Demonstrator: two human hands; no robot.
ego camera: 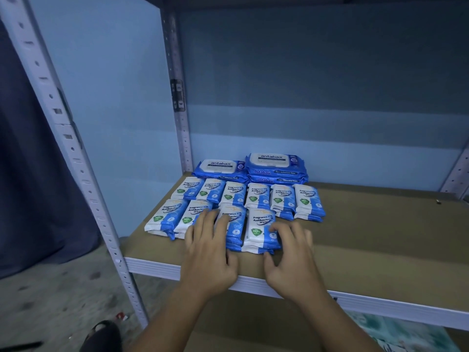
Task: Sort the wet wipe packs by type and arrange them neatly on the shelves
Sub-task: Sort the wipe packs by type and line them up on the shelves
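Shelf: brown board [368, 237] with a white front edge, across the middle of the frame.
Small packs: white-and-blue "Fragrance Free Antibacterial Wipes" lie in 2 rows on the left part of the board, a back row [256, 196] of 6 and a front row [162, 217] of 4.
Large packs: blue antabax packs sit behind them by the wall, a low pile [220, 168] touching a taller stack [276, 166].
Left hand [208, 247]: open, fingers spread flat over the 2nd and 3rd front packs, covering part of their print.
Right hand [291, 255]: open, fingers along the right edge of the 4th front pack [261, 229], thumb at its near corner.
Around: perforated metal upright [76, 161] left of the board; dark blue curtain [30, 174] at far left; black shoe [101, 334] on the grey floor, lower left; teal printed sheet [406, 334] under the shelf, lower right.
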